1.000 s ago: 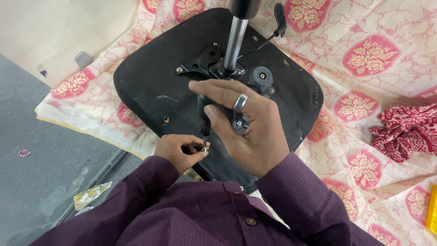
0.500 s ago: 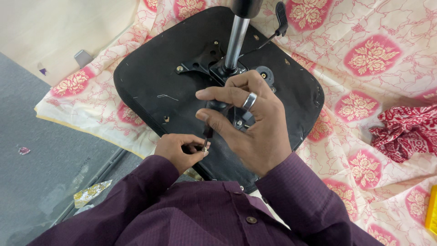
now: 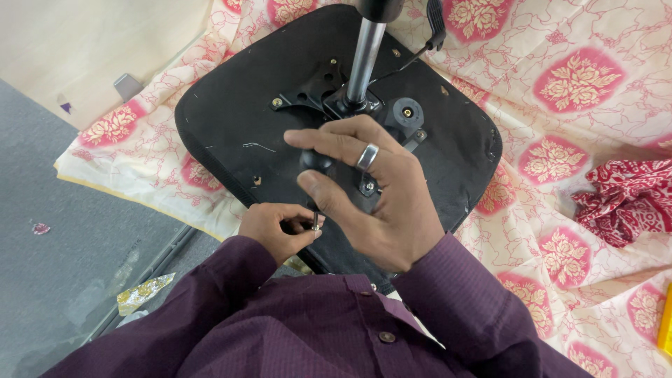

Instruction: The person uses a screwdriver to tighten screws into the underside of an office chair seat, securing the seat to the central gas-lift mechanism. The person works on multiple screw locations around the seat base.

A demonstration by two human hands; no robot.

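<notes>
Chair seat (image 3: 231, 126), black and turned underside-up, lies on the flowered cloth (image 3: 560, 84) in front of me. My right hand (image 3: 371, 196) hovers over its middle with the fingers spread loosely, the thumb and forefinger around a black knob (image 3: 315, 162) (how firmly, I cannot tell). My left hand (image 3: 276, 227) sits at the seat's near edge, pinching a small silvery screw (image 3: 316, 222) between its fingertips. Beyond my fingers a metal post (image 3: 365, 59) rises from the black bracket (image 3: 315, 91). A red patterned rag (image 3: 623, 199) lies well off to the right.
</notes>
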